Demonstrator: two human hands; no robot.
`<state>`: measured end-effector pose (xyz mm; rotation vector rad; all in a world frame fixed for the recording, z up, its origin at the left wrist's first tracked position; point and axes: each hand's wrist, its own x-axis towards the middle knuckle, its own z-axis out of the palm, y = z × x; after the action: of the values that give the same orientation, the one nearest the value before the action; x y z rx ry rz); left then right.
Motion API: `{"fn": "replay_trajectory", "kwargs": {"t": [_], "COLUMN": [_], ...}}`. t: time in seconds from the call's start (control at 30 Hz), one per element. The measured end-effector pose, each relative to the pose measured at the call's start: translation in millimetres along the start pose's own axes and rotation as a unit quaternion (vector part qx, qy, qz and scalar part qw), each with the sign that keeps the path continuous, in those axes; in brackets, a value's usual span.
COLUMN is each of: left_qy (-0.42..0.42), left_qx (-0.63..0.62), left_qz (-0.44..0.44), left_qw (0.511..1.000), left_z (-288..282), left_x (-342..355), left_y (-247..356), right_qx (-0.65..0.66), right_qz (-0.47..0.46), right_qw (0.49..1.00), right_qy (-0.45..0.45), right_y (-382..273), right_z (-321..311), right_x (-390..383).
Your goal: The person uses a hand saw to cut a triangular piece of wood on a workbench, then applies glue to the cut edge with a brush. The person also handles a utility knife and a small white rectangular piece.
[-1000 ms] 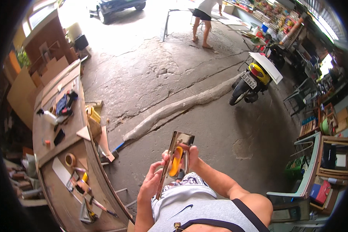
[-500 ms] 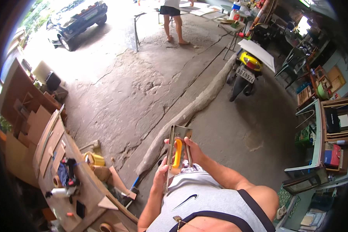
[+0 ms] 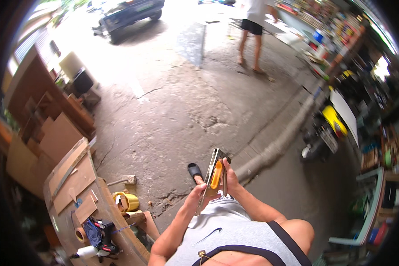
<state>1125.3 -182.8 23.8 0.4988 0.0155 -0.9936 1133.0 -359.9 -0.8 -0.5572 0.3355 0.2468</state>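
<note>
Held in front of my body is a metal staple gun (image 3: 216, 173) with a long silver body and a yellow grip. My left hand (image 3: 195, 197) is closed on its lower left side, thumb along the metal. My right hand (image 3: 230, 179) grips its right side near the upper end, thumb up. Beyond the tool my left foot shows in a black slide sandal (image 3: 193, 170) on the cracked concrete floor (image 3: 177, 119).
At left, a wooden bench (image 3: 104, 199) holds board offcuts and a cordless drill (image 3: 106, 235), beside a yellow bucket (image 3: 125, 201) and leaning panels (image 3: 60, 142). A yellow-black motorcycle (image 3: 323, 133) and cluttered shelving line the right. A person (image 3: 250, 40) stands ahead, near a parked car (image 3: 128, 17).
I have moved forward: the bench and motorcycle sit differently in view and my sandalled foot has appeared. The staple gun stays in both hands, now slightly further right in the picture.
</note>
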Motion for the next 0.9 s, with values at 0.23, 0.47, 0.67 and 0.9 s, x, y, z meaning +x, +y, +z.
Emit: {"fn": "replay_trajectory", "kwargs": {"t": [0.23,0.47,0.67,0.9], "left_qy": [0.119,0.117,0.121,0.092], "left_qx": [-0.049,-0.075,-0.116,-0.242], "left_qz": [0.121,0.247,0.306,0.372], "left_qw": [0.984,0.959,0.937,0.891], "left_z": [-72.4,-147.3,-242.1,-292.2], "left_x": [45.4,74.6,85.6,63.9], "left_y": [194.1,347.3,493.3,651.0], "right_qx": [-0.164,-0.339,-0.4,-0.489], "right_qz": [0.053,0.028,0.106,0.186], "right_qw": [0.985,0.94,0.91,0.837], "right_qy": [0.019,-0.016,-0.001,-0.159], "right_y": [-6.0,16.0,58.7,113.5], "right_z": [136.8,235.2,317.4,419.5], "right_x": [246.1,430.4,583.5,739.6]}}
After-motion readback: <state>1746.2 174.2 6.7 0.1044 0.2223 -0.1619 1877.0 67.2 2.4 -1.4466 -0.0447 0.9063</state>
